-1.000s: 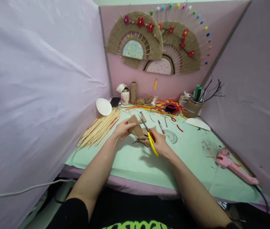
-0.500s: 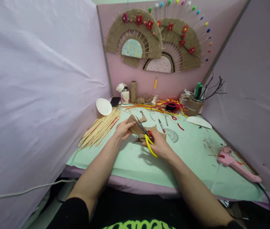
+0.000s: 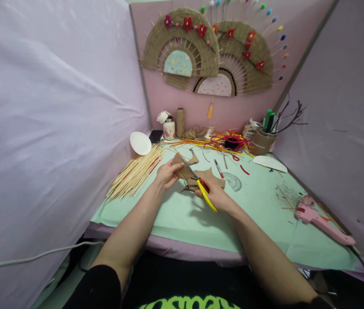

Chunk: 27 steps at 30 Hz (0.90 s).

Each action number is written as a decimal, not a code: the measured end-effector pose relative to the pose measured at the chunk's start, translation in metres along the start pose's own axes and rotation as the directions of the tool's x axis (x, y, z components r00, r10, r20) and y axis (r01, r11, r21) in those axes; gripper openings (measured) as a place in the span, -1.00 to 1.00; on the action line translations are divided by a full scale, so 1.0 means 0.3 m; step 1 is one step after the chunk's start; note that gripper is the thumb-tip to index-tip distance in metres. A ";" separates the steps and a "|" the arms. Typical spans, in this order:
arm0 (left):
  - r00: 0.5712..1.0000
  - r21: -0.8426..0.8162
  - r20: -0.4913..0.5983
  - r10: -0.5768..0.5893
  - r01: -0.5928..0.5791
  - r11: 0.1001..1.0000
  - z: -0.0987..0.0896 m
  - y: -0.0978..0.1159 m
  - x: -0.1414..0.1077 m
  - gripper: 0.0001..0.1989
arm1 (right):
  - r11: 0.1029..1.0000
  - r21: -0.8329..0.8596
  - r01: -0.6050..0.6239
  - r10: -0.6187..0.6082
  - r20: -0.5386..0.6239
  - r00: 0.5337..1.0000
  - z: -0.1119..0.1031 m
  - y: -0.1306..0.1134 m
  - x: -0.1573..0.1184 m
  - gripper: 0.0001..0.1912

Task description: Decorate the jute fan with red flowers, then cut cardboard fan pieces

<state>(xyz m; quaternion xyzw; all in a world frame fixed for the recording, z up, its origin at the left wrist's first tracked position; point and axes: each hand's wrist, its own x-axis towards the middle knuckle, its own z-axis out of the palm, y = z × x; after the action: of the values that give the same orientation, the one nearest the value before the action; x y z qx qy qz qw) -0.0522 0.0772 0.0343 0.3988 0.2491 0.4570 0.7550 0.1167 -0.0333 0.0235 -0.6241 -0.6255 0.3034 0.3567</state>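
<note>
My left hand [image 3: 168,173] pinches a piece of brown cardboard [image 3: 182,168] above the table's middle. Scissors [image 3: 207,196] with yellow and red handles are in my right hand [image 3: 216,195], and their blades lie along the cardboard's right edge, nearly closed. Beneath and just right of the held piece, other brown cardboard scraps [image 3: 209,176] lie on the green cloth. A clear protractor [image 3: 232,182] and a marker [image 3: 219,168] rest to the right of the scraps.
Thin wooden sticks [image 3: 135,174] are heaped at the left beside a white disc [image 3: 140,143]. A pink glue gun [image 3: 323,223] lies at the right. Colourful cords [image 3: 230,141], a jar [image 3: 169,128] and a pot of pens and twigs [image 3: 262,143] stand along the back.
The scissors' blades and handles have closed together along the cardboard. My right hand has shifted slightly, and my left hand keeps its hold. The whole view has moved a little.
</note>
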 end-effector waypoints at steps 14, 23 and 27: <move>0.998 0.042 0.036 0.059 -0.061 0.997 0.022 -0.002 -0.015 -0.51 | 0.982 -0.191 0.011 -0.013 -0.014 1.000 -0.002 -0.004 -0.027 -0.67; 0.997 0.040 0.040 0.062 -0.064 0.997 0.039 -0.010 -0.020 -0.50 | 0.967 -0.256 -0.001 -0.013 -0.054 0.998 -0.014 -0.029 -0.039 -0.69; 0.997 0.017 0.046 0.063 -0.064 0.998 0.043 -0.009 -0.024 -0.49 | 0.968 -0.250 -0.027 0.019 -0.038 0.999 -0.013 -0.039 -0.041 -0.70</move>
<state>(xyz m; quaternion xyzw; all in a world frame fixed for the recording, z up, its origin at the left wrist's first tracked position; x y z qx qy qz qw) -0.0447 0.0653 0.0395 0.4236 0.2234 0.4693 0.7419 0.1129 -0.0463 0.0343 -0.6766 -0.6452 0.2151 0.2823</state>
